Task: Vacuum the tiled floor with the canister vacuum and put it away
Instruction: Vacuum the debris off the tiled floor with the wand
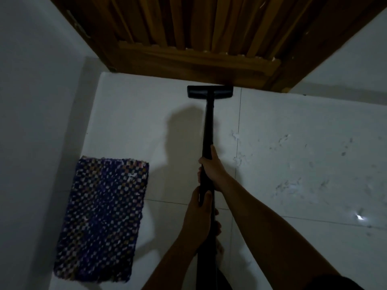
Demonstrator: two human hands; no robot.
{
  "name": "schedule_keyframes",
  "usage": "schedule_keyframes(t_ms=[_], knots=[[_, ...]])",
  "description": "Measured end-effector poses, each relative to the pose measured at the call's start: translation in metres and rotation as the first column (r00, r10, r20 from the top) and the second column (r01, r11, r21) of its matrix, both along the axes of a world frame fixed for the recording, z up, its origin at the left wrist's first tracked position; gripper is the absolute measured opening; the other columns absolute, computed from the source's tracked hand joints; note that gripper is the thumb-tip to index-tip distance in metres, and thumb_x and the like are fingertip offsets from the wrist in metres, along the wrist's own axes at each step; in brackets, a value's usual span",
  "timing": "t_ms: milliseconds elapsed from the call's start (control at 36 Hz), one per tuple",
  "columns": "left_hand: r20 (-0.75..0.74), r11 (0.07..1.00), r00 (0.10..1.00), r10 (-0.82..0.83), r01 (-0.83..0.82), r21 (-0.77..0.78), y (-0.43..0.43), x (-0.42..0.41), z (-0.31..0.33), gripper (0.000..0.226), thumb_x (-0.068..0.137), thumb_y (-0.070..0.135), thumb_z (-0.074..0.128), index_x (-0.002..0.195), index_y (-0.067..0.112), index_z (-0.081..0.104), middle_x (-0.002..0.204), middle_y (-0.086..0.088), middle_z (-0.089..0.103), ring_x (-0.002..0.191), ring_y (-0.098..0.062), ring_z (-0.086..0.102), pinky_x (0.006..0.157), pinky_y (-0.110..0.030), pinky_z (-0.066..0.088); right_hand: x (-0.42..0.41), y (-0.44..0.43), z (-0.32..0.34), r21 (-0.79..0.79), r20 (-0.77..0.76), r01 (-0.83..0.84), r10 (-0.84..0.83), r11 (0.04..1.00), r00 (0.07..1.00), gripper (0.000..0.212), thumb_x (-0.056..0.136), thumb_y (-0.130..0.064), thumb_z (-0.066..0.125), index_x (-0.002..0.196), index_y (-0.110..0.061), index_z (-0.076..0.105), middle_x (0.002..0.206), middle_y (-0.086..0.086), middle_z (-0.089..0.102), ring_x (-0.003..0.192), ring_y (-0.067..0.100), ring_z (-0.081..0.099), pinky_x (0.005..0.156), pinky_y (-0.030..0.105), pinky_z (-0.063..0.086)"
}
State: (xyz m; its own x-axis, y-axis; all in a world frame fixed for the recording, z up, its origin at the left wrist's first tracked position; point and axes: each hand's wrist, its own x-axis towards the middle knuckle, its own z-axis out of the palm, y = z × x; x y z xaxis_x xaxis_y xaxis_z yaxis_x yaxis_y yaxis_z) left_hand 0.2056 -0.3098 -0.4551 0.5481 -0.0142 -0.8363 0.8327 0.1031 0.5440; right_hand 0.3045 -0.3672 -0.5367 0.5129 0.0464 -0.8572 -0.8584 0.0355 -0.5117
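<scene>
Left hand [199, 216] sits nearest me, fingers closed round the wand [207, 130]. Right hand [211, 166] grips the wand further up, also closed. I note the floor head [210, 92] flat on the tiles [293, 185], just at the wooden door [188, 38]; mat [102, 218] lies left of the wand.

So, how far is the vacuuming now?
Nothing looks finished. In hand: both hands, right hand ahead of left hand, grip the wand, with the floor head at the wooden door. Left: white debris on the tiles to the right, the floor by the woven mat, then storing the vacuum.
</scene>
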Motion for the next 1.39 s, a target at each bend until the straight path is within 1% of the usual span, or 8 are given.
schedule_keyframes(t_ms=[194,417,722,917,1056,1167,1250,1389], knots=[[0.032,0.998,0.998,-0.062,0.061,0.033,-0.016,0.007,0.015,0.02,0.101,0.026,0.037,0.119,0.031,0.042,0.067,-0.008,0.053,0.032,-0.008,0.048,0.035,-0.019,0.044,0.003,-0.02,0.005,-0.043,0.018,0.051,-0.051,0.998,0.999,0.073,0.096,-0.01,0.046,0.151,-0.042,0.009,0.066,0.008,0.05,0.048,0.017,0.048,0.042,0.026,0.044],[0.041,0.989,0.989,-0.14,0.137,0.062,-0.041,0.002,0.017,0.034,0.101,0.028,0.037,0.134,0.024,0.041,0.07,-0.007,0.055,0.03,-0.006,0.048,0.035,-0.017,0.043,-0.005,-0.051,0.007,-0.074,0.02,0.096,-0.095,0.993,0.995,0.073,0.095,-0.01,0.045,0.151,-0.043,0.011,0.067,0.008,0.049,0.05,0.017,0.048,0.045,0.028,0.045],[0.044,0.975,0.978,-0.206,0.201,0.096,-0.051,-0.039,0.031,0.036,0.101,0.026,0.036,0.136,0.018,0.041,0.072,-0.005,0.057,0.032,0.002,0.052,0.035,-0.011,0.04,-0.054,-0.066,0.018,-0.071,-0.004,0.124,-0.125,0.99,0.992,0.07,0.094,-0.007,0.044,0.15,-0.039,0.015,0.061,0.008,0.045,0.047,0.017,0.046,0.04,0.024,0.044],[0.057,0.979,0.979,-0.195,0.191,0.065,-0.045,-0.088,0.045,0.036,0.101,0.026,0.036,0.136,0.019,0.041,0.069,-0.008,0.055,0.031,-0.003,0.049,0.035,-0.015,0.04,-0.101,-0.061,0.029,-0.062,0.037,0.149,-0.147,0.987,0.989,0.07,0.095,-0.007,0.044,0.15,-0.038,0.016,0.062,0.009,0.046,0.046,0.018,0.046,0.037,0.021,0.044],[0.093,0.965,0.963,-0.252,0.244,0.092,-0.04,-0.123,0.057,0.033,0.102,0.026,0.035,0.132,0.017,0.044,0.077,0.007,0.053,0.036,0.01,0.053,0.038,-0.005,0.041,-0.14,-0.058,0.033,-0.08,0.041,0.174,-0.171,0.982,0.984,0.07,0.094,-0.006,0.046,0.15,-0.037,0.018,0.061,0.009,0.047,0.045,0.019,0.046,0.036,0.022,0.043],[0.065,0.967,0.966,-0.249,0.245,0.065,-0.037,-0.153,0.061,0.022,0.101,0.031,0.036,0.12,0.026,0.045,0.077,-0.001,0.056,0.036,-0.004,0.052,0.039,-0.018,0.047,-0.171,-0.056,0.033,-0.098,0.049,0.154,-0.15,0.983,0.988,0.069,0.094,-0.006,0.046,0.151,-0.035,0.018,0.062,0.009,0.048,0.046,0.019,0.047,0.038,0.024,0.043],[0.048,0.969,0.97,-0.237,0.233,0.083,-0.037,-0.174,0.06,0.023,0.1,0.033,0.038,0.121,0.027,0.047,0.077,-0.008,0.057,0.05,-0.016,0.053,0.052,-0.029,0.048,-0.191,-0.057,0.035,-0.095,0.054,0.144,-0.139,0.985,0.989,0.07,0.095,-0.006,0.045,0.152,-0.034,0.015,0.062,0.009,0.048,0.046,0.018,0.047,0.037,0.022,0.043],[0.021,0.988,0.988,-0.152,0.151,0.044,-0.043,-0.202,0.063,0.018,0.1,0.031,0.039,0.116,0.029,0.048,0.075,-0.01,0.055,0.047,-0.017,0.051,0.041,-0.024,0.044,-0.218,-0.058,0.037,-0.093,0.042,0.107,-0.104,0.99,0.994,0.071,0.095,-0.006,0.045,0.152,-0.034,0.013,0.062,0.009,0.048,0.043,0.017,0.047,0.036,0.022,0.043]])
